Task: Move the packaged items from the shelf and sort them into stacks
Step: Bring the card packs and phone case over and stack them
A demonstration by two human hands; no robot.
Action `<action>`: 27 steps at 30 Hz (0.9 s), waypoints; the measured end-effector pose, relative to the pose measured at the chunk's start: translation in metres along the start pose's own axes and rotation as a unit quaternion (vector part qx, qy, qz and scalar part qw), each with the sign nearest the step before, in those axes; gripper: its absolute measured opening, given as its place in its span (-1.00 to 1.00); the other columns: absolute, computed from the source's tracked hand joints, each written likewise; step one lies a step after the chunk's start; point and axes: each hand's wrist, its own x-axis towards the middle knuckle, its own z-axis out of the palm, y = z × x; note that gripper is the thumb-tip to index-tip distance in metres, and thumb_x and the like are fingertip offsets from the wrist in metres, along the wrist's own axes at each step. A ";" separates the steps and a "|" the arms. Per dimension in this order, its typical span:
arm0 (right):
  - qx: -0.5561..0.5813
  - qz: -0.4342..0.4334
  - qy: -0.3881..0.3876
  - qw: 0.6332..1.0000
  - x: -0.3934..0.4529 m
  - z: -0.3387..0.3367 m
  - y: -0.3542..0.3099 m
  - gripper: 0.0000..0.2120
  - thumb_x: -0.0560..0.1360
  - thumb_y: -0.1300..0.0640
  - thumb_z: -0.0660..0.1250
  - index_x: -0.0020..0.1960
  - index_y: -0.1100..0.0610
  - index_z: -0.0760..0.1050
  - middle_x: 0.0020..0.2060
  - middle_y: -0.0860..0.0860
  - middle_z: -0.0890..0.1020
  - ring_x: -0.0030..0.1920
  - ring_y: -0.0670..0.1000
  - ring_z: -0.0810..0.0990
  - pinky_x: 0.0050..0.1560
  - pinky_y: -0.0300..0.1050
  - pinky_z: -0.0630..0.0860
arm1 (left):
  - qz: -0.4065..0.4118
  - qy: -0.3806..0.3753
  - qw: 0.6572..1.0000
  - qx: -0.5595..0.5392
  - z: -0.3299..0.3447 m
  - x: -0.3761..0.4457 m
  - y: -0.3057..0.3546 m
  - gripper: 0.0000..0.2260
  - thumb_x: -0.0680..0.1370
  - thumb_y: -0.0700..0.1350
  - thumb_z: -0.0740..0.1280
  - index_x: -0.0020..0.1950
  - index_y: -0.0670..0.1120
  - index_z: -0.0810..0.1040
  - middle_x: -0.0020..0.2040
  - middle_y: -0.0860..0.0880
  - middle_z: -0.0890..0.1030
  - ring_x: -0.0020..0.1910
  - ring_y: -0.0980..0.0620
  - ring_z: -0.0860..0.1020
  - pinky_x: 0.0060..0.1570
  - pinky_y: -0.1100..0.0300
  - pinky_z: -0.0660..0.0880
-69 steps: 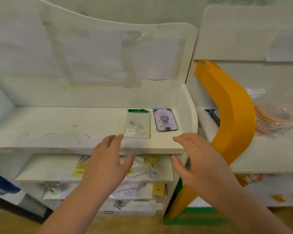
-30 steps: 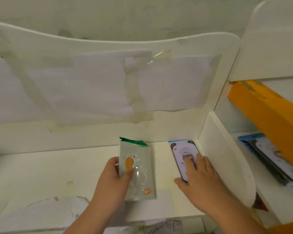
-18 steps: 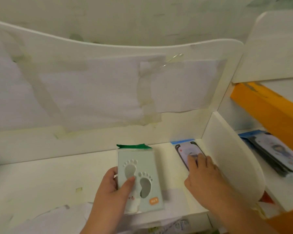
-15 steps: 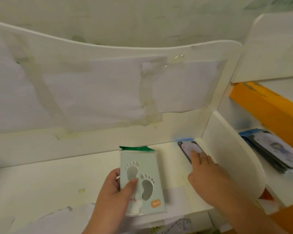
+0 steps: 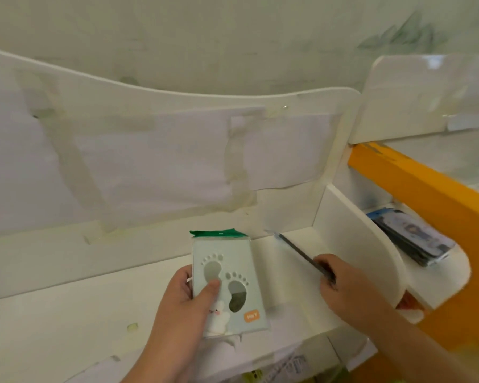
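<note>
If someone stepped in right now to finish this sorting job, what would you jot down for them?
Left hand: holding the footprint package, thumb on its front, above the white shelf.
Right hand: gripping the dark phone case package, tipped up on edge off the shelf.
Next shelf, to the right: a stack of similar phone case packages.
Done: both packages picked up.
Left: carry each to its matching stack.

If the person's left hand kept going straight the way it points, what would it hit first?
Probably the taped white back panel of the shelf: the left hand, holding the footprint package, points up and away toward it. Depth is hard to judge.
</note>
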 end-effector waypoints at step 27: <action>0.702 0.141 0.252 0.651 -0.225 -0.210 0.099 -0.37 -0.21 -0.04 0.75 -0.20 0.15 0.71 -0.14 0.23 0.73 -0.19 0.15 0.75 -0.33 -0.11 0.64 | -0.029 -0.134 0.982 -0.132 0.223 -0.188 0.064 -0.88 0.56 -0.24 0.27 0.03 -0.08 0.56 -0.09 -0.14 0.74 -0.26 -0.14 0.72 -0.22 -0.09 0.61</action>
